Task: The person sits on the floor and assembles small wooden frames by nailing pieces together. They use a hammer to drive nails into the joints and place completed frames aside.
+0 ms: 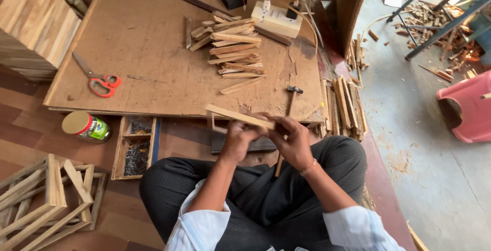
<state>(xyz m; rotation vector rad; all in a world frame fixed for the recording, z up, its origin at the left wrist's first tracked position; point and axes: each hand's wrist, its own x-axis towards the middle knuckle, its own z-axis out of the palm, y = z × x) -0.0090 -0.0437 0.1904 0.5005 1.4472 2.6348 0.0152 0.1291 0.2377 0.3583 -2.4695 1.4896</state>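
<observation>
I sit cross-legged before a low plywood board (153, 41). Both hands hold a small frame of thin wooden strips (230, 115) just above the board's near edge. My left hand (240, 138) grips it from below and my right hand (291, 138) closes on its right end. A hammer (291, 97) lies on the board just beyond my right hand, its handle running down behind my hands. A pile of short wooden slats (230, 46) sits further back on the board.
Red-handled scissors (97, 80) lie at the board's left. A glue jar (87, 127) and a wooden box of nails (135, 146) sit on the floor. Finished slat frames (46, 200) lie bottom left. A power strip (276, 20), stacked sticks (345, 108) and a pink stool (468, 110) stand around.
</observation>
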